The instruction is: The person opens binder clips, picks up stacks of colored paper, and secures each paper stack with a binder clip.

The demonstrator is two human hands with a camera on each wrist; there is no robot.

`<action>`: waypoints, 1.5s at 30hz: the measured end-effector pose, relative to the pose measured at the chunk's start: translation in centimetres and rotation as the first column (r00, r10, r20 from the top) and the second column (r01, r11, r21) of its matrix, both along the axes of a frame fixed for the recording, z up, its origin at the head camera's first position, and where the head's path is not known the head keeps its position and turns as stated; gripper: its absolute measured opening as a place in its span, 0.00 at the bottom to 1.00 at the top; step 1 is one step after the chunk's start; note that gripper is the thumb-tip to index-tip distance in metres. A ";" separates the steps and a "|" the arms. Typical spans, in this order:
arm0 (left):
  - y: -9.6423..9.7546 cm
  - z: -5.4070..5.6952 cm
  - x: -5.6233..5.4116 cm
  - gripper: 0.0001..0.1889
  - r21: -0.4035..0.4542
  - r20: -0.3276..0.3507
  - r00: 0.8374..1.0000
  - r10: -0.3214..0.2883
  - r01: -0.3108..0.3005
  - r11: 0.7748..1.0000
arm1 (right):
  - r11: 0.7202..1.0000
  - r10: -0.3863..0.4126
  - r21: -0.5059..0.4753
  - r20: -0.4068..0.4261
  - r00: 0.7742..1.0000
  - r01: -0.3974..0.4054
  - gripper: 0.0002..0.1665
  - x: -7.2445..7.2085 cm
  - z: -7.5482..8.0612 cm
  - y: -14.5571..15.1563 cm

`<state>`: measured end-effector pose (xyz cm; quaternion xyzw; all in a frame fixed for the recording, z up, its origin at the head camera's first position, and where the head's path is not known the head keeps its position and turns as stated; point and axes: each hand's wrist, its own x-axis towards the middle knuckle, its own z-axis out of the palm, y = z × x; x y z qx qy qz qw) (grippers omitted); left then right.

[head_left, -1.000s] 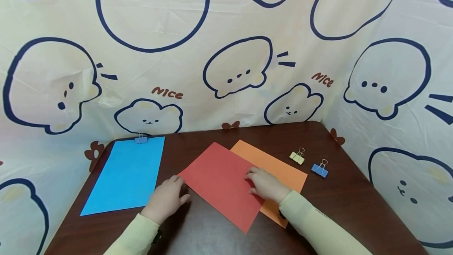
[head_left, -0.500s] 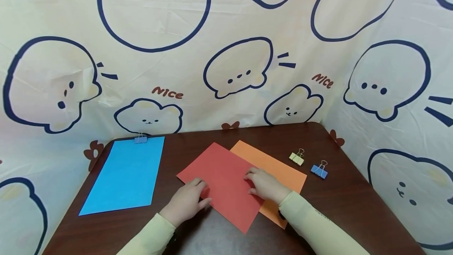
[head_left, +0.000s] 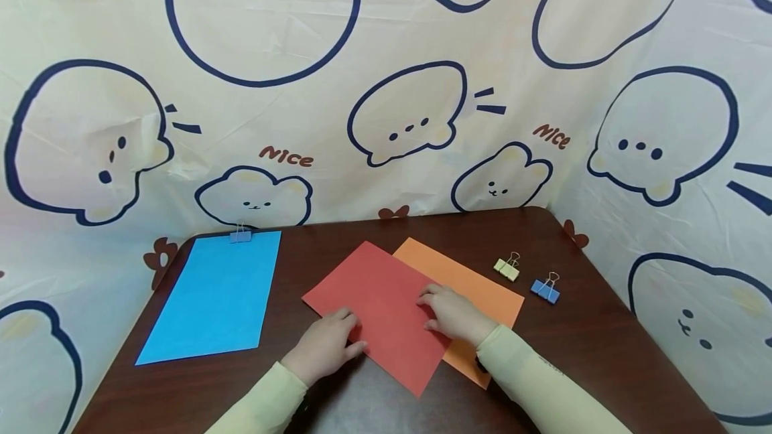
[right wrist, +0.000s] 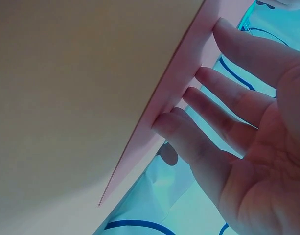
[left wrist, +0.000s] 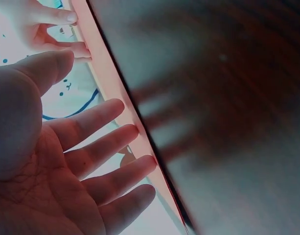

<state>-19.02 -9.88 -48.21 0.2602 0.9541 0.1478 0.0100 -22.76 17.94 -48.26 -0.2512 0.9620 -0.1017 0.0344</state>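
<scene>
A red sheet of paper (head_left: 374, 293) lies slantwise on the dark table, overlapping an orange sheet (head_left: 476, 283) beneath it. My left hand (head_left: 322, 347) is at the red sheet's near left edge, fingers spread and loosely bent; in the left wrist view its fingertips (left wrist: 149, 161) meet the paper near that edge. On the right part of the red sheet rests my right hand (head_left: 455, 315), its wrist across the orange one. The right wrist view shows its fingertips (right wrist: 164, 123) touching the red surface, the palm raised. Neither hand grips anything.
To the left lies a blue sheet (head_left: 211, 300) with a bluish binder clip (head_left: 240, 237) on its far edge. A yellow binder clip (head_left: 506, 269) and a blue binder clip (head_left: 545, 291) sit at the right. Patterned cloth (head_left: 410, 186) encloses the table's back and sides.
My left hand has moved right, from between the blue and red sheets to the red sheet's near left edge. My right hand and the sheets have stayed in place.
</scene>
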 end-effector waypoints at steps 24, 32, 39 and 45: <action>0.6 -0.9 -0.6 0.16 -0.054 -0.083 0.996 -0.024 0.019 0.998 | 1.000 -0.003 0.001 0.018 1.000 0.003 0.25 0.0 0.1 0.1; 1.2 -0.6 -0.4 0.16 -0.074 -0.113 0.994 -0.007 -0.001 0.997 | 1.000 0.018 0.008 0.065 0.998 -0.018 0.27 0.1 0.5 0.3; 1.7 -0.3 -0.3 0.18 -0.085 -0.106 0.994 0.019 -0.028 0.996 | 0.999 0.036 -0.035 0.071 0.997 -0.034 0.23 0.0 1.2 0.9; 1.8 -0.3 -0.3 0.18 -0.087 -0.105 0.994 0.025 -0.034 0.996 | 0.991 -0.062 -0.118 0.081 0.995 0.071 0.18 -0.3 2.3 2.2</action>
